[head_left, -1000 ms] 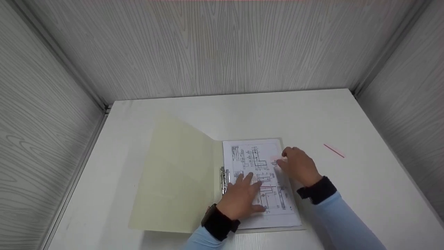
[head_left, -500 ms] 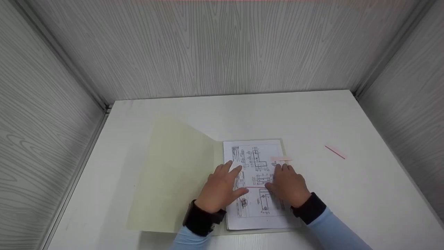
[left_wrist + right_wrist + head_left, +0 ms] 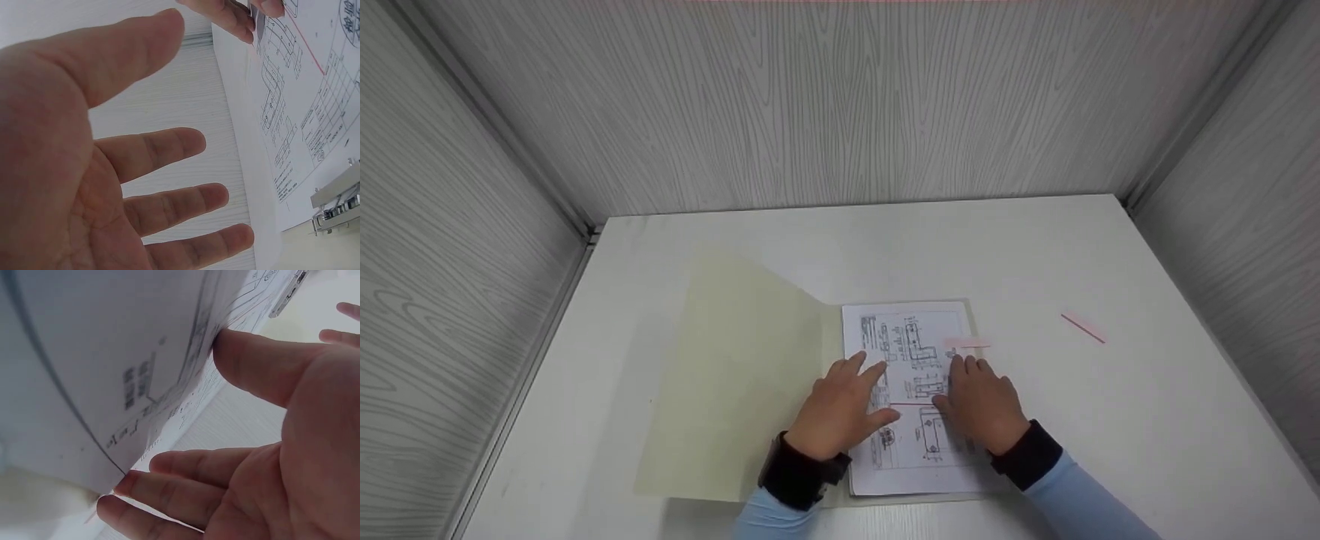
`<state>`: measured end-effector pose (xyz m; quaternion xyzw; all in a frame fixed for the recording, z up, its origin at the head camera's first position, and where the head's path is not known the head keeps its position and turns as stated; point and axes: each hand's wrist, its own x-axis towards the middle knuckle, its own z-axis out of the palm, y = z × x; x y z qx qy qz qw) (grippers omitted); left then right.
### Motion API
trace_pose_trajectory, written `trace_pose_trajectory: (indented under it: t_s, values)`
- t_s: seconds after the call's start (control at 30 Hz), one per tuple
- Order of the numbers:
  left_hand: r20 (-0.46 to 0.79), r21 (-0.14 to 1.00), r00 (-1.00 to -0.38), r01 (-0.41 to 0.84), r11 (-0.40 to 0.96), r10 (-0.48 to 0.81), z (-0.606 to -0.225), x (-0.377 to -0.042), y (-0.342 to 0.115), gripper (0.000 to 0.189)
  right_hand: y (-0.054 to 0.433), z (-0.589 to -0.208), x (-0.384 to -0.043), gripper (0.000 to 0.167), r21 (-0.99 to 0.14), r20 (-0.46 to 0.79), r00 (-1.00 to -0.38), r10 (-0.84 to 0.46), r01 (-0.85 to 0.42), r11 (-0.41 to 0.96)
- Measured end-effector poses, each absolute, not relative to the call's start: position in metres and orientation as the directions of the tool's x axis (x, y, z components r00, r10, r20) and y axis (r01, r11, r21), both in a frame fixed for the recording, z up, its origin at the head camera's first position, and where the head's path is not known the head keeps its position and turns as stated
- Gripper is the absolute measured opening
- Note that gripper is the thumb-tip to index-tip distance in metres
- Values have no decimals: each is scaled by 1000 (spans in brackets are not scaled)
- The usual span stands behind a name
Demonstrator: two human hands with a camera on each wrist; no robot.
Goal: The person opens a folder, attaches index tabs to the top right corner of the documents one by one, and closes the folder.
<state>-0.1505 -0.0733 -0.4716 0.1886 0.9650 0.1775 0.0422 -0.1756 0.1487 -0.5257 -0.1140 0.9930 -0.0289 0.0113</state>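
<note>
A cream folder (image 3: pixel 727 390) lies open, its cover raised on the left. On its right side is a stack of white sheets (image 3: pixel 915 480) printed with technical drawings. A pink sticky tab (image 3: pixel 969 343) juts past the sheets' right edge. A thin red line (image 3: pixel 911 405) crosses the top page. My left hand (image 3: pixel 836 412) hovers over the page's left side with fingers spread, beside the metal clip (image 3: pixel 337 197). My right hand (image 3: pixel 984 397) rests on the page's right part. Its thumb (image 3: pixel 247 360) touches the paper, and its fingertips are at the sheet edge.
To the right on the white table (image 3: pixel 1170 435) lies another pale pink strip (image 3: pixel 1084 328) with a red edge. Grey wood-grain panels (image 3: pixel 840 105) enclose the table at the back and both sides.
My right hand has come away from the pink tab and slid nearer me onto the page, uncovering the tab. My left hand has shifted left from mid-page. The last half second shows little movement.
</note>
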Motion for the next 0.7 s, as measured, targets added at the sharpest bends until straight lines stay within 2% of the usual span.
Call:
trace_pose_trajectory:
  t_s: [0.2,0.37,0.47,0.57,0.7]
  values:
    - [-28,371,-927,338,865,374,-473,-152,-73,68,145,-523,-175,58,-78,-43,-977,-209,-205,976]
    - [-31,370,-928,333,867,370,-474,-152,-73,68,148,-524,-178,47,-158,-32,-979,-203,-196,968]
    - [-34,380,-931,325,866,364,-474,-152,-72,68,156,-524,-180,51,-246,-18,-984,-176,-166,955]
    - [-36,391,-932,319,863,361,-474,-151,-72,68,166,-521,-183,54,-385,-27,-989,-143,-122,915]
    - [-37,394,-932,318,862,361,-473,-151,-73,68,180,-512,-187,39,-549,-61,-991,-117,-64,834]
